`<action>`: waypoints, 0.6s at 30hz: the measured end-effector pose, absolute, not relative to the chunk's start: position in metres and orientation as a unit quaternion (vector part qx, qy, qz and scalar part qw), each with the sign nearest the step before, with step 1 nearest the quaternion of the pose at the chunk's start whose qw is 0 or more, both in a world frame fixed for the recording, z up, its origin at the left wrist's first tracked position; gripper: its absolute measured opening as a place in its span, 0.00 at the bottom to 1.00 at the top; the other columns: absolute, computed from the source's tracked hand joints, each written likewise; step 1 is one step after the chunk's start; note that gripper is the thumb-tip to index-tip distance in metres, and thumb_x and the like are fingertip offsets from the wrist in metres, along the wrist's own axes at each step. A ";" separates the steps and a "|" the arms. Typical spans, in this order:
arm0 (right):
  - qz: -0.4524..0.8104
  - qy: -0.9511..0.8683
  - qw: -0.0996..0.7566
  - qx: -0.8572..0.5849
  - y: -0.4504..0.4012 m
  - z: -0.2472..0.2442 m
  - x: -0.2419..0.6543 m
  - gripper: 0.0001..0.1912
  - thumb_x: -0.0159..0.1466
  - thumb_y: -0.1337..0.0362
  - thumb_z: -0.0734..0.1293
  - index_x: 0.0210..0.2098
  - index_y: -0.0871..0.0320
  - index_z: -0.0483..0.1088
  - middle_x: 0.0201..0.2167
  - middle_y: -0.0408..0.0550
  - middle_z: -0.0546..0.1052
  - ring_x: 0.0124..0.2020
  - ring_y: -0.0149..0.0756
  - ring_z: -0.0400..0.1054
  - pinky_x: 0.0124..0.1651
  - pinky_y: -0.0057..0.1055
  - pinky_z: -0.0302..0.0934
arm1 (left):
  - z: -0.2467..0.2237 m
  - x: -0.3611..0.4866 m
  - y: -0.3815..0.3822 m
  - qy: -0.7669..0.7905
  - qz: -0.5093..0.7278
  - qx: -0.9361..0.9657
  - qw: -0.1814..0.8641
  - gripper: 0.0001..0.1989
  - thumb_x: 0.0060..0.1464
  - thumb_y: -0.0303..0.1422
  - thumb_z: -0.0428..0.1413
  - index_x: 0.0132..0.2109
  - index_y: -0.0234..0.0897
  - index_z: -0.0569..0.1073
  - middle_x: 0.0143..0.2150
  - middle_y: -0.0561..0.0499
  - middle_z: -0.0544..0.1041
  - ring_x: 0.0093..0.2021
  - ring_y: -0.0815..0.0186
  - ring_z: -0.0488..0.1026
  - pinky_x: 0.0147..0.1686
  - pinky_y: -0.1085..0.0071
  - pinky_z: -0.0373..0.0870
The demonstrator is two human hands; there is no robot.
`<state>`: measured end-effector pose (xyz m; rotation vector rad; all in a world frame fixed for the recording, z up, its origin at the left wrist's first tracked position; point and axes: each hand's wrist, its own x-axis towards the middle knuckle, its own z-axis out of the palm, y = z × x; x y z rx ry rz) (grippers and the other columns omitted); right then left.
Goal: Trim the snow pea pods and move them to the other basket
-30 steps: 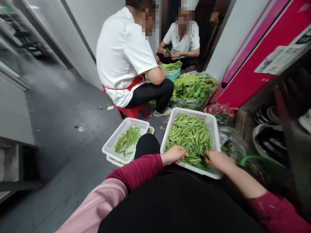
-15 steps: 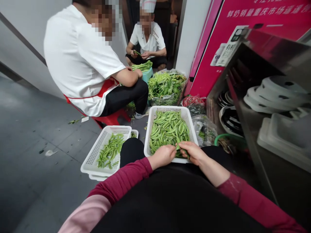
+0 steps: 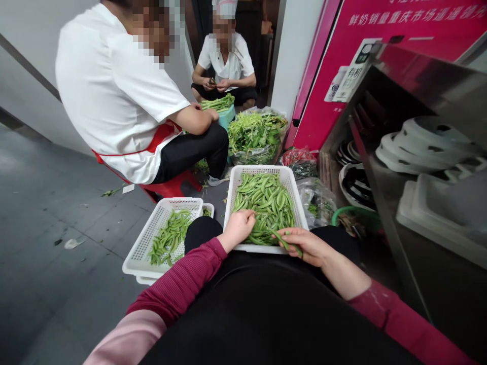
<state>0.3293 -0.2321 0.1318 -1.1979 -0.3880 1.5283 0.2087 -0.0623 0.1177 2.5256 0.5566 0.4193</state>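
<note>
A white perforated basket (image 3: pixel 302 208) full of green pea pods (image 3: pixel 264 200) rests against my lap. My right hand (image 3: pixel 314 247) is closed around a few pea pods (image 3: pixel 286 242) near the basket's front right corner, one long pod sticking out toward the middle. Over the front left of the pile, my left hand (image 3: pixel 239 229) has its fingers pressed together; whatever they pinch, if anything, is hidden. To my left on the floor stands a second white basket (image 3: pixel 137 253) holding fewer pods (image 3: pixel 171 235), with another tray partly under it.
A co-worker in white (image 3: pixel 117 96) sits on a red stool (image 3: pixel 171 190) at front left. Another person (image 3: pixel 224 61) squats behind, handling greens. A bag of leafy vegetables (image 3: pixel 258 132) stands beyond my basket. Metal shelving (image 3: pixel 384 203) with white dishes rises close on my right.
My hands have come apart: the left moved left and up over the pile, while the right shifted slightly right, keeping its pods. The whole view has turned a little.
</note>
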 end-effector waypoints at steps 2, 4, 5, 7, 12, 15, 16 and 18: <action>0.647 -0.159 0.548 -0.505 -0.231 0.132 0.330 0.12 0.47 0.63 0.68 0.31 0.62 0.69 0.20 0.42 0.66 0.16 0.20 0.47 0.18 0.23 0.38 | 0.120 0.207 -0.071 0.159 0.134 0.951 0.228 0.15 0.54 0.29 0.42 0.45 0.36 0.69 0.38 0.48 0.72 0.38 0.68 0.69 0.40 0.72 0.64; 0.648 -0.162 0.544 -0.508 -0.231 0.130 0.329 0.11 0.47 0.64 0.68 0.30 0.62 0.69 0.20 0.41 0.66 0.16 0.20 0.48 0.18 0.22 0.38 | 0.123 0.204 -0.084 0.097 0.084 0.975 0.184 0.17 0.54 0.31 0.42 0.49 0.37 0.65 0.37 0.47 0.71 0.34 0.68 0.69 0.36 0.72 0.66; 0.650 -0.166 0.540 -0.508 -0.231 0.129 0.329 0.11 0.47 0.64 0.67 0.30 0.62 0.69 0.20 0.41 0.66 0.16 0.20 0.48 0.18 0.22 0.38 | 0.125 0.202 -0.089 0.070 0.056 0.983 0.161 0.17 0.54 0.32 0.42 0.49 0.37 0.65 0.36 0.47 0.70 0.33 0.69 0.69 0.34 0.73 0.66; 0.659 -0.179 0.526 -0.507 -0.233 0.126 0.330 0.10 0.48 0.63 0.66 0.29 0.61 0.68 0.19 0.41 0.66 0.16 0.21 0.48 0.18 0.22 0.38 | 0.129 0.200 -0.096 0.031 0.013 0.992 0.118 0.15 0.55 0.33 0.41 0.45 0.35 0.67 0.34 0.47 0.69 0.30 0.69 0.69 0.31 0.73 0.66; 0.625 -0.307 0.425 -0.579 -0.237 0.126 0.333 0.10 0.53 0.59 0.61 0.29 0.59 0.68 0.19 0.41 0.67 0.15 0.23 0.51 0.18 0.23 0.42 | 0.140 0.200 -0.094 -0.073 -0.051 0.991 0.104 0.11 0.52 0.32 0.43 0.32 0.33 0.68 0.30 0.46 0.70 0.28 0.68 0.68 0.28 0.74 0.64; 0.511 -0.487 0.305 -0.639 -0.233 0.140 0.330 0.11 0.54 0.57 0.63 0.25 0.59 0.68 0.20 0.41 0.70 0.19 0.26 0.58 0.22 0.24 0.49 | 0.149 0.203 -0.090 -0.097 -0.104 0.969 0.200 0.08 0.48 0.31 0.47 0.27 0.35 0.68 0.25 0.50 0.70 0.24 0.70 0.66 0.27 0.75 0.61; 0.477 -0.535 0.276 -0.641 -0.231 0.146 0.329 0.11 0.53 0.57 0.63 0.23 0.59 0.68 0.19 0.41 0.70 0.21 0.27 0.59 0.24 0.25 0.50 | 0.152 0.204 -0.089 -0.090 -0.121 0.954 0.261 0.08 0.47 0.31 0.47 0.25 0.35 0.68 0.22 0.52 0.68 0.23 0.71 0.64 0.26 0.76 0.61; 0.427 -0.581 0.271 -0.638 -0.227 0.156 0.327 0.11 0.54 0.57 0.64 0.22 0.58 0.67 0.19 0.40 0.70 0.22 0.28 0.61 0.26 0.25 0.52 | 0.155 0.208 -0.087 -0.039 -0.138 0.895 0.422 0.09 0.46 0.31 0.46 0.24 0.34 0.67 0.19 0.55 0.65 0.20 0.74 0.61 0.23 0.78 0.58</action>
